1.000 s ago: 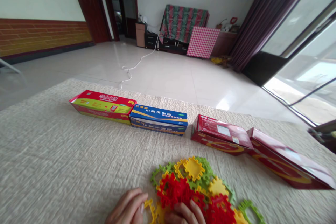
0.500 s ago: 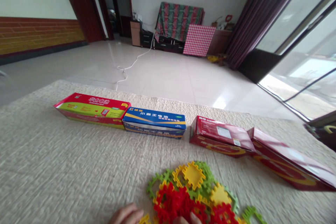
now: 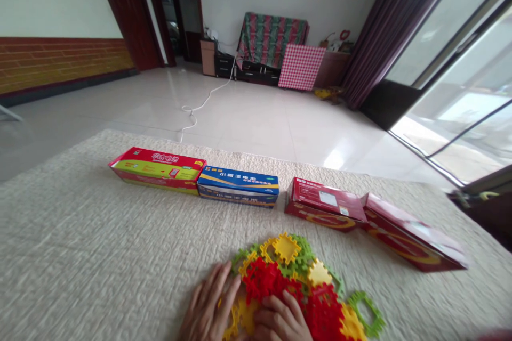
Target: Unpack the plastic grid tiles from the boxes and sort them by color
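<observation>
L hand (image 3: 212, 303) is at the near L edge of a pile of toothed plastic pcs, fingers stretched out & laid flat, nothing seen clasped in it. R hand (image 3: 282, 319) is just beside it, fingers curled down over the near middle of the pile; can't tell if it grips a pc, underside hidden.

Pile sits bottom ctr on a beige quilted cover (image 3: 132, 256): red pcs (image 3: 264, 279) bunched in the mid & to the R, yellow pcs (image 3: 286, 248) on top, at the R edge & btwn the hands, green pcs (image 3: 306, 253) mostly along the far side. One green open-frame pc (image 3: 375, 321) lies at the R edge, next to a yellow one.

Past the pile, 4 boxes in a rough row: red/green box (image 3: 158, 170) far L, end touching the blue box (image 3: 239, 186); then a gap; then a dark red box (image 3: 326, 205) & a 2nd dark red box (image 3: 414, 232), set at an angle, near corner to corner.

Beyond: pale tiled floor (image 3: 248, 117) w/ a white cable (image 3: 191, 112), patterned cloth (image 3: 274, 37) over smth by the back wall, red-white checked cloth (image 3: 302, 66) next to it, purple curtain (image 3: 372, 37) on the R
</observation>
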Tool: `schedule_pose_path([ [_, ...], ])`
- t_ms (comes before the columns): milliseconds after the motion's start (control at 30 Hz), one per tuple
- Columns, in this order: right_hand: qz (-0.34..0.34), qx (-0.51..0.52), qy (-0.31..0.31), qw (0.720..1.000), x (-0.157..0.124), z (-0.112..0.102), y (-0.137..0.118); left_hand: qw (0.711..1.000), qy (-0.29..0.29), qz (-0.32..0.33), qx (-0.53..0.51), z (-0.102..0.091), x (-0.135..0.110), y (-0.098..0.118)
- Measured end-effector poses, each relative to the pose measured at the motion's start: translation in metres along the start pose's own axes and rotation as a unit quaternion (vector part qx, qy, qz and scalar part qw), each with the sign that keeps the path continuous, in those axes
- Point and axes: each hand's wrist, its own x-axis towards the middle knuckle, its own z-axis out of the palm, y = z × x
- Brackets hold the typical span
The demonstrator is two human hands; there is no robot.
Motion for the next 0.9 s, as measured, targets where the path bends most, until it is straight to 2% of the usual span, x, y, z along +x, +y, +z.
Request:
schedule_pose_path([
  [100, 0.035, 0.031, -0.004, 0.999, 0.011, -0.015, -0.005, 1.000, 0.003, -0.018, 0.009, -0.001, 0.002, 0.006],
  [233, 0.089, 0.055, -0.052, 0.993, 0.019, -0.027, -0.022, 0.998, -0.010, -0.056, -0.018, -0.001, 0.000, 0.013],
  [367, 0.150, 0.051, -0.095, 0.983, 0.022, -0.028, -0.033, 0.993, -0.045, -0.080, -0.071, -0.004, 0.000, 0.014],
  [533, 0.170, 0.042, -0.100, 0.979, 0.018, -0.028, -0.046, 0.986, -0.057, -0.104, -0.121, -0.006, 0.003, 0.012],
  [633, 0.185, 0.027, -0.083, 0.979, 0.002, -0.046, -0.057, 0.983, -0.064, -0.106, -0.136, -0.005, 0.004, 0.010],
  [733, 0.249, -0.025, -0.038, 0.967, -0.028, -0.077, -0.059, 0.980, -0.063, -0.112, -0.152, -0.005, 0.005, 0.008],
  [833, 0.329, -0.080, -0.020, 0.941, -0.062, -0.107, -0.045, 0.976, -0.061, -0.117, -0.171, -0.005, 0.006, 0.010],
  [900, 0.383, -0.110, -0.043, 0.916, -0.085, -0.118, -0.029, 0.974, -0.060, -0.126, -0.177, -0.005, 0.005, 0.011],
])
